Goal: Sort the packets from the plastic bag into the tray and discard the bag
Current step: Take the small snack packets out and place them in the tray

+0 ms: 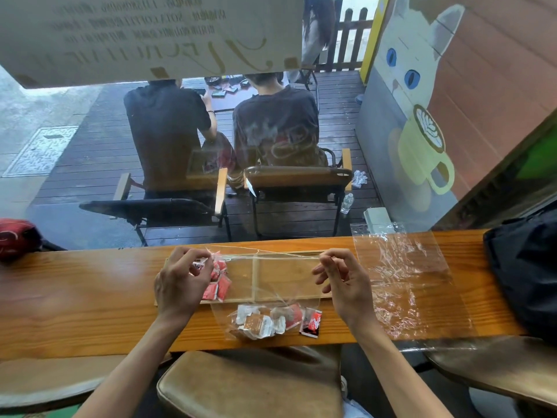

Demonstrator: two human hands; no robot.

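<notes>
Wooden counter (90, 300) holds a divided tray (254, 277); 2 hands, left hand (180, 282) and right hand (343, 282), pinch a clear plastic bag (271, 297) stretched above it, packets (271, 321) bunched at its near end.

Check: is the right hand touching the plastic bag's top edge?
Touching. In the head view the right hand pinches the stretched top edge of the plastic bag between its fingertips, with the film running taut across to the left hand.
</notes>
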